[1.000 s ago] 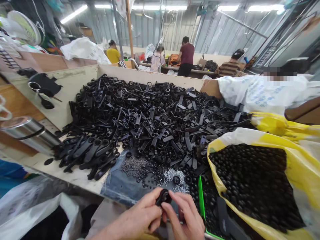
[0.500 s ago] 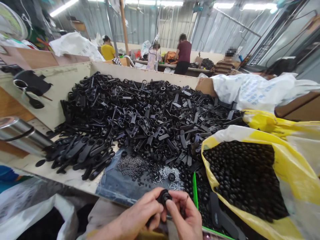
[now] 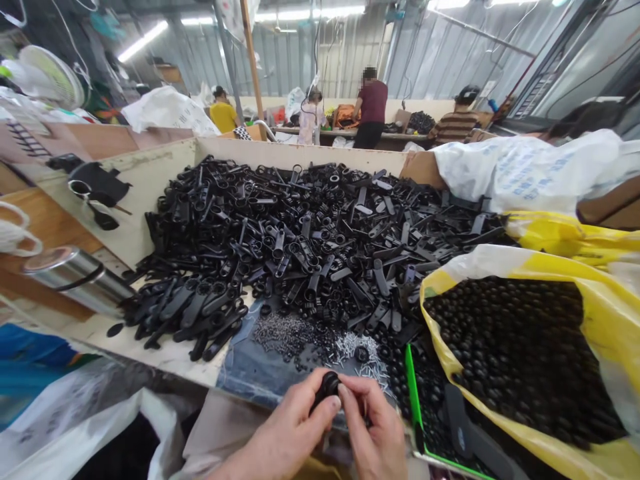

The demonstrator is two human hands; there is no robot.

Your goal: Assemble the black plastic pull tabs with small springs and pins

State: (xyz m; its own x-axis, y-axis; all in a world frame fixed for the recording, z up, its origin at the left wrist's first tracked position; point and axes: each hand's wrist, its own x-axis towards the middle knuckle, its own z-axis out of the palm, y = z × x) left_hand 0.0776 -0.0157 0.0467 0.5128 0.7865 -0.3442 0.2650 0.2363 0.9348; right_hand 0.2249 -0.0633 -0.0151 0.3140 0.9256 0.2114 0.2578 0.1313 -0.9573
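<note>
Round black plastic part [image 3: 327, 388], held aloft, partly hidden

Board-walled tray [image 3: 280, 152]: 1 heap of plastic parts [image 3: 320, 247] on it; 1 denim cloth [image 3: 240, 360] at its near edge, under 1 patch of screws [image 3: 285, 333]; 1 steel flask [image 3: 75, 280] left of the heap; 1 plastic crate [image 3: 411, 380] right of the cloth; 1 sack of round beads [image 3: 595, 320] right of the crate; 1 long bench [image 3: 375, 137] behind the tray.

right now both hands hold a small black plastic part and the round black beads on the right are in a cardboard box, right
Not a cardboard box: the round black beads lie in a yellow and white plastic bag, as the head view shows. The rest stands: the left hand and right hand both hold the small black plastic part.
</note>
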